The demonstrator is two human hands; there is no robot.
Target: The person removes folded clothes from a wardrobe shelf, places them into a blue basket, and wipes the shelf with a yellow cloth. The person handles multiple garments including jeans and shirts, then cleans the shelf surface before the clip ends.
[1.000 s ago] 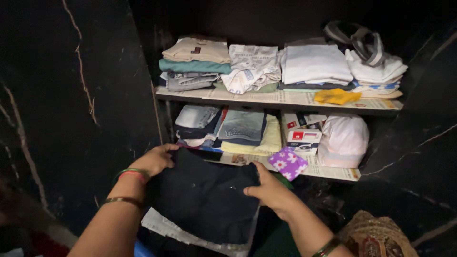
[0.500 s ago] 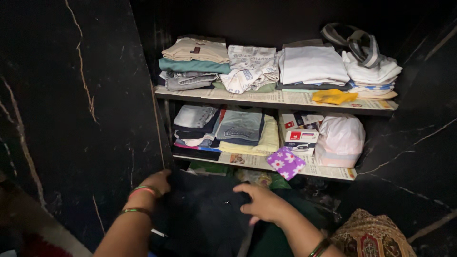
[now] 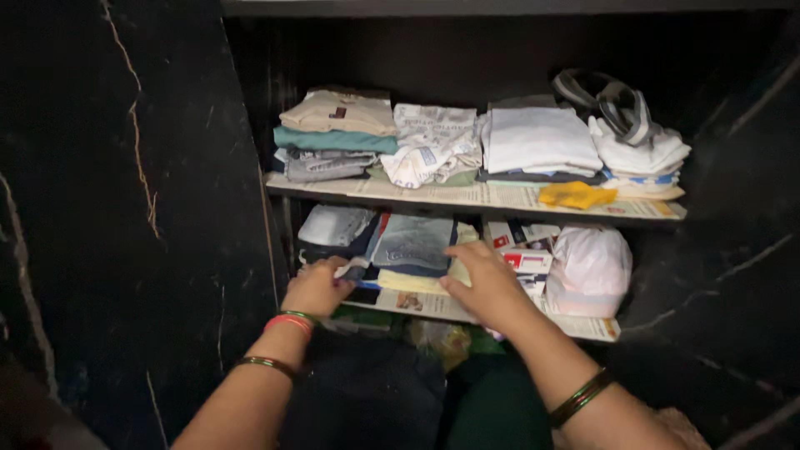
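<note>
Soft folded cotton and denim, stacked in flat rectangles on two paper-lined shelves inside a dark, marble-veined cupboard. Left hand (image 3: 315,287) at the front of the lower shelf (image 3: 433,307), fingers curled shut on the white edge of the left clothes pile (image 3: 337,237). Right hand (image 3: 487,283) laid flat, fingers spread and gripping nothing, on the pale yellow cloth (image 3: 417,282) under the folded grey-blue jeans (image 3: 412,242) (palm down, thumb at the shelf's edge). Beside it, small printed boxes (image 3: 521,250) and a lumpy white plastic bag (image 3: 590,268).

Half a second ago both hands lower, pressing a dark garment down below the shelf; now up on the shelf, with that dark garment (image 3: 367,396) left beneath the wrists. Purple flowered cloth no longer visible, hidden behind the right hand. Space under the lower shelf too dark to make out; forearms cut off at the frame's bottom.
</note>
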